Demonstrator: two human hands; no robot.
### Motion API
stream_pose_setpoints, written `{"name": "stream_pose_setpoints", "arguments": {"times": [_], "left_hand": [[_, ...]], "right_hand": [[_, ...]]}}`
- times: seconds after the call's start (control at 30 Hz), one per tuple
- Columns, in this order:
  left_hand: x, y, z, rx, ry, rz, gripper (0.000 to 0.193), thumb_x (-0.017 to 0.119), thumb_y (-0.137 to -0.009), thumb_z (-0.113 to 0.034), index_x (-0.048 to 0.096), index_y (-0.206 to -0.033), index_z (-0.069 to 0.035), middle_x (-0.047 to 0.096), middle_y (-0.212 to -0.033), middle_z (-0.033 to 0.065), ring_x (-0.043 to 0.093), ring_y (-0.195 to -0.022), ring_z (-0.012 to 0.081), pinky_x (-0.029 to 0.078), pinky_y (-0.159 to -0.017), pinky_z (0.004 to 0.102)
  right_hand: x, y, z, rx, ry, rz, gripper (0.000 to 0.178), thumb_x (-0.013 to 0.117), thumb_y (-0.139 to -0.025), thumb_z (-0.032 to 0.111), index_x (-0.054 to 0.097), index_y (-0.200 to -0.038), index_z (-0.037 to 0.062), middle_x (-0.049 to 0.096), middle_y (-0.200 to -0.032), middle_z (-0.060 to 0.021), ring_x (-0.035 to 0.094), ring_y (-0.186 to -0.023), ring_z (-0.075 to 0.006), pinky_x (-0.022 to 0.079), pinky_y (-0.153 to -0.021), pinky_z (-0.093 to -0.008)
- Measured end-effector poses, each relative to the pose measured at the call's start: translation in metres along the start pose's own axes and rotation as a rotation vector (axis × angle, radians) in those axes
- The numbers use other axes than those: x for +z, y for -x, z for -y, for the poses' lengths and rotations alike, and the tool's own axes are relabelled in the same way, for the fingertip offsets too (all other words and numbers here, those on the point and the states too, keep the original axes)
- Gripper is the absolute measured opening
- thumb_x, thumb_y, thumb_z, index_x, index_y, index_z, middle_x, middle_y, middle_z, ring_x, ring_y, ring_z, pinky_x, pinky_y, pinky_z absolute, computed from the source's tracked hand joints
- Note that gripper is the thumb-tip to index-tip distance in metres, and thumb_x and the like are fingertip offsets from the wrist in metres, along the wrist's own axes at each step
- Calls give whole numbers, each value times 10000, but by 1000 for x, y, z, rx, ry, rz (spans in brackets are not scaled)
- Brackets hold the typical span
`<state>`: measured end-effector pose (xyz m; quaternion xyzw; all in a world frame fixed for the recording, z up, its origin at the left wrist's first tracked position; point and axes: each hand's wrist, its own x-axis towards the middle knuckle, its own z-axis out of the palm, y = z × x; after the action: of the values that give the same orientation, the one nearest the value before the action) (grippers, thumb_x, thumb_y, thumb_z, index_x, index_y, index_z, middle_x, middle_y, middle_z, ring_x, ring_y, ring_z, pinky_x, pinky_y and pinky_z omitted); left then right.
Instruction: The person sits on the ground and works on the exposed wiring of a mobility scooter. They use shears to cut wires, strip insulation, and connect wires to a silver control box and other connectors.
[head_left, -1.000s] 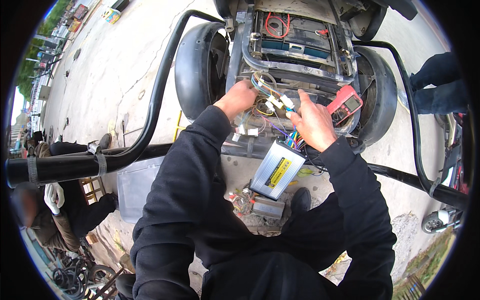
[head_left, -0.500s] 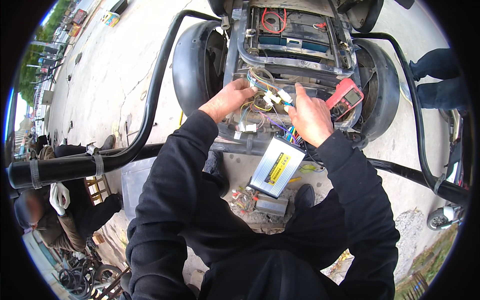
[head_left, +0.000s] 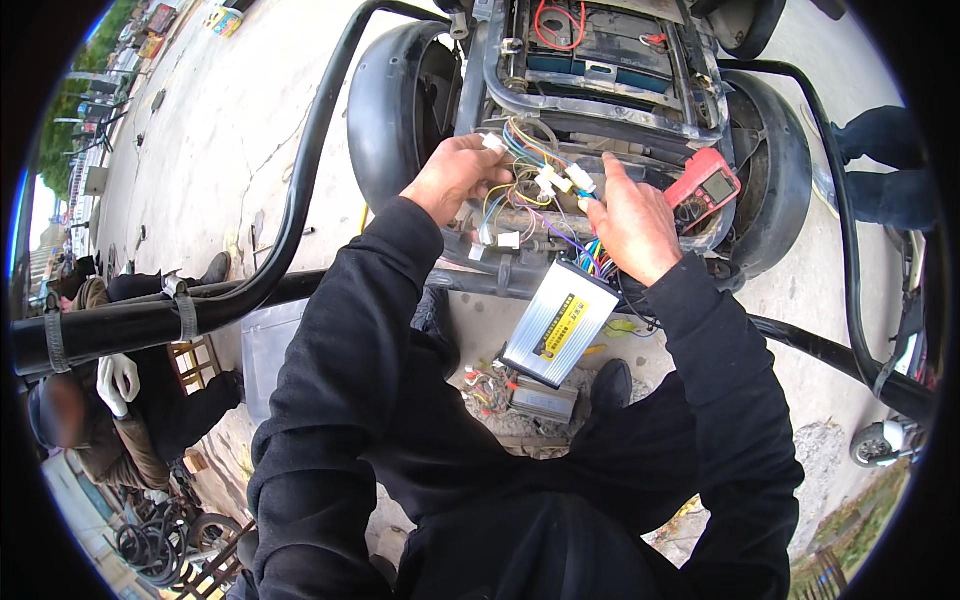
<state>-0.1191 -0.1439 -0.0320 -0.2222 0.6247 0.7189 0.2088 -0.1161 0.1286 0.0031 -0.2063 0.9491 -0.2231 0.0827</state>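
Observation:
My left hand (head_left: 455, 178) pinches a small white plug connector (head_left: 493, 142) between thumb and fingertips, above a tangle of coloured wires. My right hand (head_left: 638, 222) is closed around the wires below another white connector (head_left: 580, 178); its index finger points up and forward. Between the hands hang pale yellow and white connectors (head_left: 550, 181). A silver finned controller box (head_left: 562, 322) with a yellow label hangs below, its coloured leads (head_left: 598, 262) running up toward my right hand. A red multimeter (head_left: 703, 190) rests on the frame just beyond that hand.
Around me stands the vehicle's metal frame (head_left: 600, 105), with batteries (head_left: 620, 40), a left wheel (head_left: 395, 130) and black bars (head_left: 310, 190). An older grey box (head_left: 543, 400) lies between my feet. A seated person (head_left: 105, 430) is at left; another person's legs (head_left: 885, 165) stand at right.
My left hand has lifted the white connector up and slightly left, away from the other plugs. My right hand keeps its grip; the view has shifted slightly.

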Motion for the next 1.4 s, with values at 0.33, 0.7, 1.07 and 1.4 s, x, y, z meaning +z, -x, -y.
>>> {"name": "stream_pose_setpoints", "arguments": {"times": [0.33,0.7,1.07,1.4], "left_hand": [[-5,0,-4,-34,-18,37,280,564,-1166,-205,647,-1302,25,742,-1151,61,741,-965,94,557,-678,245],[-10,2,-3,34,-217,-26,239,583,-1123,-207,697,-1153,2,749,-1067,53,696,-846,105,534,-659,289],[6,2,6,154,-304,-127,260,668,-1093,-166,696,-1225,56,736,-960,68,647,-764,113,530,-644,292],[36,36,14,453,-844,-242,405,833,-929,-255,738,-1180,49,672,-1137,216,705,-1011,292,572,-943,410]], "right_hand": [[3,-3,-3,22,-39,42,626,765,-979,219,558,-1456,-130,759,-837,-246,760,-824,-441,577,-796,-555],[1,-4,-4,57,35,49,647,750,-1012,242,537,-1520,-96,780,-826,-193,780,-850,-404,587,-791,-527],[-12,-6,9,164,-27,189,740,755,-1005,278,474,-1560,-124,767,-900,-255,774,-911,-433,574,-834,-536],[-3,-6,6,160,-169,56,620,690,-1040,260,478,-1459,-144,783,-1011,-297,767,-995,-480,561,-926,-585]]}}
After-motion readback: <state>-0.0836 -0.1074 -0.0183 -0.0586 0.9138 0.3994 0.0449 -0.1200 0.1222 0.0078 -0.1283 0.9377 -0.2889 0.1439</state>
